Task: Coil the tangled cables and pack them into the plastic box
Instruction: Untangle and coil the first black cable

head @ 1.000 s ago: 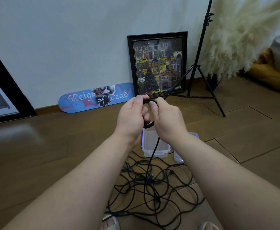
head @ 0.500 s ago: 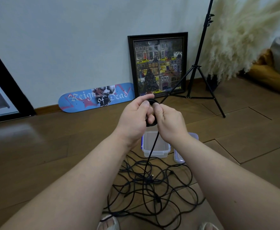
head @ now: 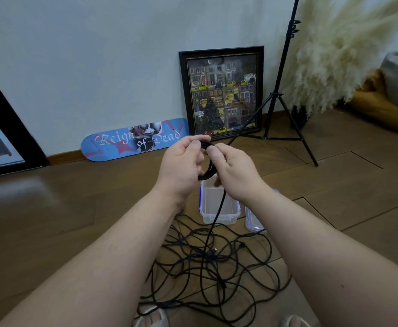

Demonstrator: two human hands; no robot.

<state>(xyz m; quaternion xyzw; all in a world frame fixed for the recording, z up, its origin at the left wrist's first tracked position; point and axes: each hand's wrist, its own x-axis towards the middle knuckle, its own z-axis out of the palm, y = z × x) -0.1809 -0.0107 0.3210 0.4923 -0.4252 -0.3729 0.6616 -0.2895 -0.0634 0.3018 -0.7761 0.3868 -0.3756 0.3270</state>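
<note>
Both hands are closed on one small black coil (head: 208, 166), held up in front of the chest. The left hand (head: 181, 165) pinches the top of the coil between thumb and forefinger; the right hand (head: 234, 172) presses its thumb onto the same spot from the other side, its other fingers curled behind the loops. From the bottom of the grip a single strand (head: 214, 220) drops straight down, passing in front of the open box (head: 219, 208), which sits on the floor directly below the hands. A lid (head: 253, 220) lies just right of the box.

Below and nearer than the box lies the tangle (head: 207, 267) — many loose loops crossing each other on the floor, with the hanging strand running into its middle. Only a few turns are wound so far, so most of the job looks ahead.

The main risk, as I judge it, is in that strand. If it is pulled up while it still threads under other loops, it may cinch a knot or drag the whole tangle toward the box. The coil itself is small and springy — should either thumb ease off during the next wrap, the turns could pop open and fall back below the grip. The taut strand could also catch the box rim and tip it.
</note>
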